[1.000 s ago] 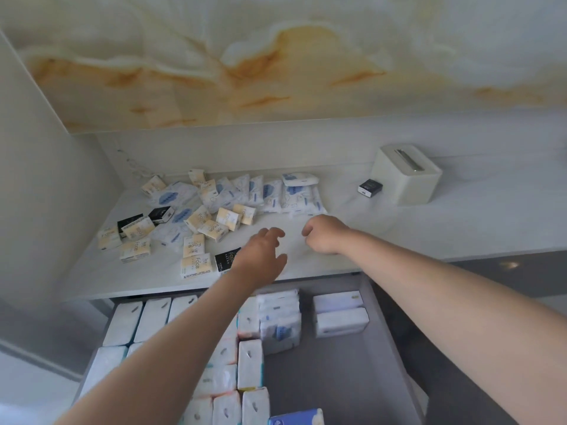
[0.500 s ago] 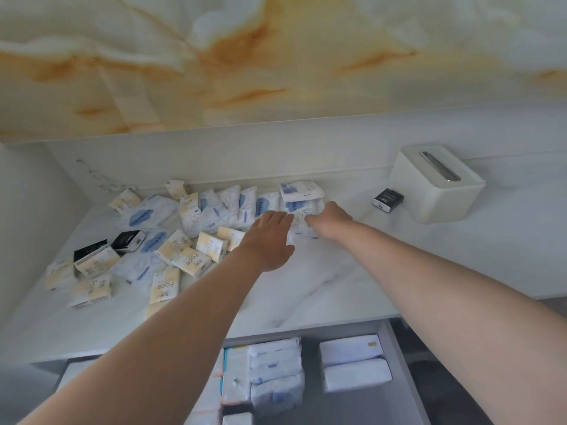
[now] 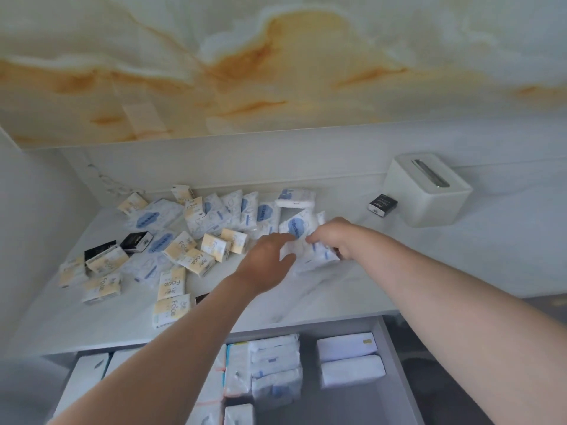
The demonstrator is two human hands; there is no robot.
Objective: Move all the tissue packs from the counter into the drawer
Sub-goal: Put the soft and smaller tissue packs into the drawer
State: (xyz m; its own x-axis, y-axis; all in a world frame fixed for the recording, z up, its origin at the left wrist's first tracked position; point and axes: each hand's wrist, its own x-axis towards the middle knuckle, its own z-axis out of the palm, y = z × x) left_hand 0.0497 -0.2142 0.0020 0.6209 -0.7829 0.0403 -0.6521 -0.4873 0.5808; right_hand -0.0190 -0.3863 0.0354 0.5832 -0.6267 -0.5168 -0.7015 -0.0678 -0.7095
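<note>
Several tissue packs lie scattered on the white marble counter (image 3: 352, 289): yellow-and-white "Face" packs (image 3: 171, 282), white packs with blue labels (image 3: 153, 217) and a few black ones (image 3: 136, 241). My right hand (image 3: 331, 237) grips a white-and-blue tissue pack (image 3: 310, 256) at the right end of the pile. My left hand (image 3: 267, 262) touches the same pack from the left, its fingers partly curled on its near edge. Below the counter's front edge the open drawer (image 3: 395, 363) holds rows of white packs (image 3: 276, 369).
A cream tissue box (image 3: 426, 191) stands at the back right of the counter, with a small black box (image 3: 382, 204) beside it. A wall closes the left side. An orange-veined marble panel hangs above. The drawer's right part shows bare grey floor.
Both hands have closed in on the white-and-blue pack at the pile's right end and pulled it a little toward me. The view has tilted down, showing more of the drawer.
</note>
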